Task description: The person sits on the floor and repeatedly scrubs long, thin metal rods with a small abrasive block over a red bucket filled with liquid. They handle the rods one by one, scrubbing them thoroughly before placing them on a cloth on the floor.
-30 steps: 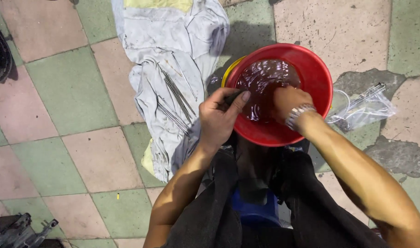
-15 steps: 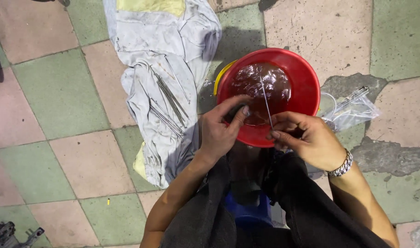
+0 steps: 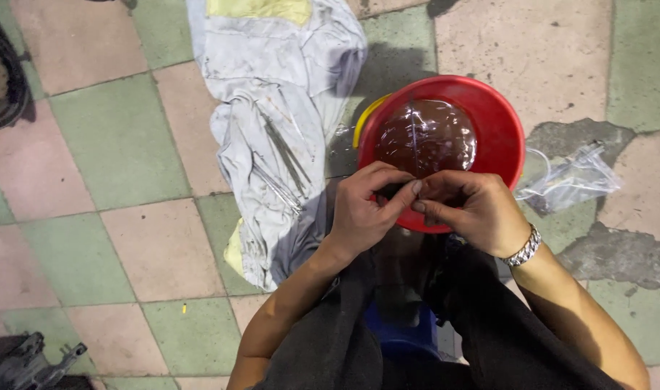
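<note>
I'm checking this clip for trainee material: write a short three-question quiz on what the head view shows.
1. True or false: the round red plastic basin holds dark liquid.
2. Which wrist wears the silver metal bracelet? A) left B) right
3. Fill in: the crumpled grey cloth lies on the ___ and green tiled floor.

Key: 1. True. 2. B; the right hand meets the left hand fingertip to fingertip over the basin's near rim. 3. Pink.

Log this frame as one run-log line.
left hand: fingertips meet right's, pinching something too small to tell | right hand: same, metal wristband | under hands: round red plastic basin of dark liquid | beside: grey cloth on tiled floor
</note>
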